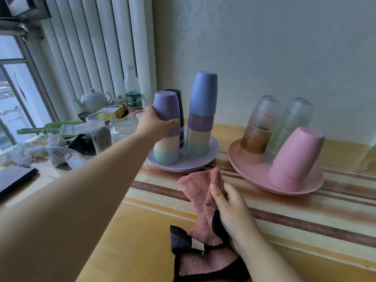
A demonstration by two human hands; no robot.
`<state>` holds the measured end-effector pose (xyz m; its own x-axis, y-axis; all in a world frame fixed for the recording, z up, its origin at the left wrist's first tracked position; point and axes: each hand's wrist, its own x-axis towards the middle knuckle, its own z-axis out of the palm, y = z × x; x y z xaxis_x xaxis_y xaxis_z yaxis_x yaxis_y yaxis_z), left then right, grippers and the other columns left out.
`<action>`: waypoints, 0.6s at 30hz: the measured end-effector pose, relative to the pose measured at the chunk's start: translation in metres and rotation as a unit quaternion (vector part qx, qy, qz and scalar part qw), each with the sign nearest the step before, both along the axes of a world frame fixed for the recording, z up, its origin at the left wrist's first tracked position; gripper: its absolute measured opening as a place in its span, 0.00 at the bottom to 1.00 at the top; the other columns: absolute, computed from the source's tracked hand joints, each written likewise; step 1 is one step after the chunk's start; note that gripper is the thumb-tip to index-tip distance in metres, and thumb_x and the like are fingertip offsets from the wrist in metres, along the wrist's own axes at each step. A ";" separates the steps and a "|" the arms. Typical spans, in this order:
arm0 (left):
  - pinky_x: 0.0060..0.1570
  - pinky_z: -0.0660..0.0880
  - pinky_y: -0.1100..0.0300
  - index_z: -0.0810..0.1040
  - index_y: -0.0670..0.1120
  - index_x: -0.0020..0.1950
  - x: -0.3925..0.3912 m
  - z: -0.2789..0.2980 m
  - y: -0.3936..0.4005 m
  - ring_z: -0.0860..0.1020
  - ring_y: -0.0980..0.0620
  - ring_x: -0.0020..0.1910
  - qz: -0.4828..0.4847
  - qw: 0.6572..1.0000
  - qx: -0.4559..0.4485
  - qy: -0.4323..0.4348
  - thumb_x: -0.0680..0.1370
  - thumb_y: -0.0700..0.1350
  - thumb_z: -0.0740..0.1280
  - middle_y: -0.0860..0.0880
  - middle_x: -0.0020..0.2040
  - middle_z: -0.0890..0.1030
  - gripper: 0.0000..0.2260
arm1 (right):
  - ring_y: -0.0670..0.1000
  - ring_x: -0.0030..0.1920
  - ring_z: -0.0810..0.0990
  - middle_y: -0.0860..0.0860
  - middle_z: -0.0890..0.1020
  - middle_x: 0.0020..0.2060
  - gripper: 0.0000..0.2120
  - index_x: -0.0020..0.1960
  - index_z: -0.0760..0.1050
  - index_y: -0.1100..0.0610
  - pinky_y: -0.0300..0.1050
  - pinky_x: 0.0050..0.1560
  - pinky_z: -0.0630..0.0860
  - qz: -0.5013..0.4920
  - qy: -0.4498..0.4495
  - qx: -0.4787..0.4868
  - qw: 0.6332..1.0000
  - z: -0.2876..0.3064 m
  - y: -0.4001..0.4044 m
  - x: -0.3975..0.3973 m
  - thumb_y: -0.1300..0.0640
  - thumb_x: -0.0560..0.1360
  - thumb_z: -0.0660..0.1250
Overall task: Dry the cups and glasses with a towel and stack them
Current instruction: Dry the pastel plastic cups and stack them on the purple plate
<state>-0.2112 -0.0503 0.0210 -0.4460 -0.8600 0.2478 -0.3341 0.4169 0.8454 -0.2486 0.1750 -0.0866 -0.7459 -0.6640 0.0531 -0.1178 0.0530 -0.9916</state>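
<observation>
The left hand [154,124] reaches forward and grips the purple cup [165,112], fingers curled round its side. This cup sits upside down on top of a beige cup [166,144] and a green cup [166,157], forming a stack on the purple plate [183,166]. Just right of the left hand, on the same plate, stands a taller stack topped by a blue cup [203,93]. A dark cup [180,104] stands directly behind the gripped cup.

The right hand [232,212] is nearer the camera and holds the pink towel [200,192], thumb and fingers closed round a bunched fold. The towel's lower part, with dark edging, lies on the striped counter [305,216] below the hand.

Beyond the right hand and to its right sits the pink plate [254,176]. It carries a pink cup [295,157], upside down and tilted, stacked over another pink cup. Behind it stand an inverted clear glass [263,112] over an amber glass [255,139], and a stack of greenish glasses [295,119].

Left of the left hand stand two upright clear glasses [99,133], a white teapot [94,100] and a plastic bottle [132,90].
</observation>
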 end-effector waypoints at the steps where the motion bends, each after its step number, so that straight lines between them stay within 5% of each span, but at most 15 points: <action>1: 0.50 0.73 0.54 0.69 0.41 0.63 0.000 -0.004 0.002 0.76 0.44 0.57 0.007 1.000 -0.007 -0.002 0.72 0.49 0.75 0.44 0.57 0.77 0.25 | 0.42 0.52 0.81 0.41 0.84 0.47 0.07 0.52 0.78 0.45 0.47 0.60 0.74 0.000 0.002 -0.003 1.000 0.000 0.000 0.000 0.51 0.79 0.61; 10: 0.60 0.70 0.48 0.62 0.38 0.69 -0.010 -0.011 0.008 0.72 0.39 0.64 0.032 0.999 -0.026 -0.034 0.72 0.51 0.73 0.38 0.64 0.73 0.33 | 0.43 0.50 0.81 0.42 0.85 0.46 0.09 0.53 0.78 0.48 0.46 0.58 0.75 0.001 0.004 -0.008 1.000 -0.002 -0.002 -0.001 0.50 0.78 0.61; 13: 0.73 0.56 0.50 0.52 0.39 0.77 0.000 -0.017 0.027 0.58 0.42 0.74 0.059 0.995 -0.082 0.013 0.74 0.48 0.71 0.38 0.74 0.60 0.40 | 0.43 0.51 0.81 0.42 0.84 0.46 0.09 0.54 0.78 0.49 0.42 0.54 0.74 -0.007 0.006 -0.002 1.000 0.000 0.000 0.000 0.50 0.78 0.61; 15: 0.71 0.52 0.58 0.57 0.40 0.76 0.007 -0.026 0.048 0.57 0.44 0.73 0.053 0.977 -0.195 0.068 0.75 0.45 0.69 0.39 0.74 0.59 0.33 | 0.40 0.53 0.79 0.40 0.82 0.51 0.10 0.59 0.75 0.50 0.35 0.52 0.71 -0.027 0.018 -0.012 0.999 0.006 0.002 -0.001 0.52 0.79 0.61; 18: 0.60 0.65 0.62 0.71 0.39 0.64 0.004 -0.034 0.081 0.70 0.47 0.59 -0.067 0.951 -0.283 0.104 0.72 0.39 0.67 0.43 0.59 0.72 0.20 | 0.39 0.57 0.72 0.40 0.73 0.57 0.18 0.67 0.67 0.51 0.30 0.53 0.65 -0.084 0.036 -0.016 0.996 0.013 0.006 -0.011 0.54 0.78 0.63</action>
